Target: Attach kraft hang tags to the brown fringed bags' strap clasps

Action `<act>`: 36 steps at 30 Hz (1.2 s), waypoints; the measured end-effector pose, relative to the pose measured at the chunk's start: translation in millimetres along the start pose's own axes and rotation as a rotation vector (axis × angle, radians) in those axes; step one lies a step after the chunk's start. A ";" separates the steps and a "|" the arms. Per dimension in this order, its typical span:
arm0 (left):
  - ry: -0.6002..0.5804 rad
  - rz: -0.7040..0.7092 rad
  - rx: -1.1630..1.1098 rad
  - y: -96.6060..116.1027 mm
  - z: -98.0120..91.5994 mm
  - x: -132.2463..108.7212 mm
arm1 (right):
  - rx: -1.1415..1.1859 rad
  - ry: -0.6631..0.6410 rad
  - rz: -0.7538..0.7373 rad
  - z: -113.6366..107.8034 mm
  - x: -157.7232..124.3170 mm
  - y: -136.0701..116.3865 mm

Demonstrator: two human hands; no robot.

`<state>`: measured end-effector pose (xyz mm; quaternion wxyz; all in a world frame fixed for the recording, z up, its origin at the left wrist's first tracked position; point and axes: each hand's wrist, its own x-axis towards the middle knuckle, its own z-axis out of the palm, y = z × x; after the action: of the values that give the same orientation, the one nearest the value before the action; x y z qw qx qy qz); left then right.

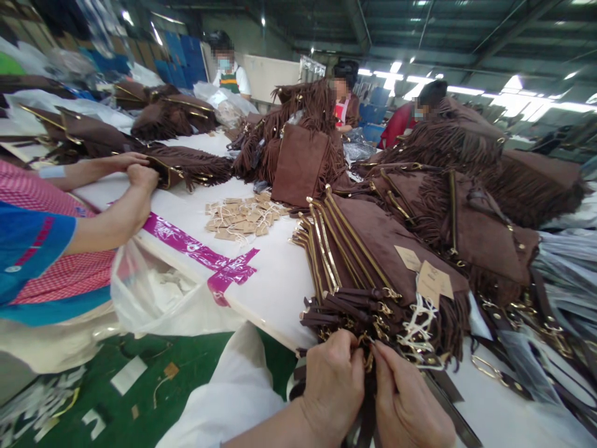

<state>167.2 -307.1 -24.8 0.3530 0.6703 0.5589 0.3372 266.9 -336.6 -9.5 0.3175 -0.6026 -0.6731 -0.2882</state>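
My left hand (333,368) and my right hand (410,398) are close together at the table's front edge, fingers pinched around a gold metal clasp (366,346). Dark brown straps hang down between the two hands. Just beyond them lies a stack of brown fringed suede bags (373,233) with gold zippers and dark zipper pulls toward me. Several tan paper tags (431,283) with white strings (417,326) rest on the top bag. My fingers hide part of the clasp, so I cannot tell whether it is fastened.
More brown bags (301,163) are heaped across the white table (275,292). Loose tan tags (242,218) form a pile. Purple tape (186,242) runs along the edge above a plastic bag (140,298). At left, a co-worker's hands (140,174) handle another bag; other people stand behind.
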 end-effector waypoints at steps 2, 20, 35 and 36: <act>-0.050 -0.122 -0.013 7.8 -4.7 3.5 | -0.010 -0.004 -0.024 0.2 0.2 1.2; -0.247 -0.390 -0.344 19.2 -14.3 6.8 | 0.025 -0.051 0.111 -4.6 1.6 0.7; -0.334 -0.584 -0.875 17.2 -9.4 2.1 | 0.091 -0.114 0.243 -4.3 -1.3 6.1; -0.341 -0.613 -0.907 18.8 -10.1 2.7 | 0.089 -0.116 0.252 -4.1 -1.9 6.3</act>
<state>168.6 -305.9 -3.4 0.7722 0.3043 0.4621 0.3125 273.6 -340.3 -8.3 0.3382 -0.6831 -0.6216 -0.1808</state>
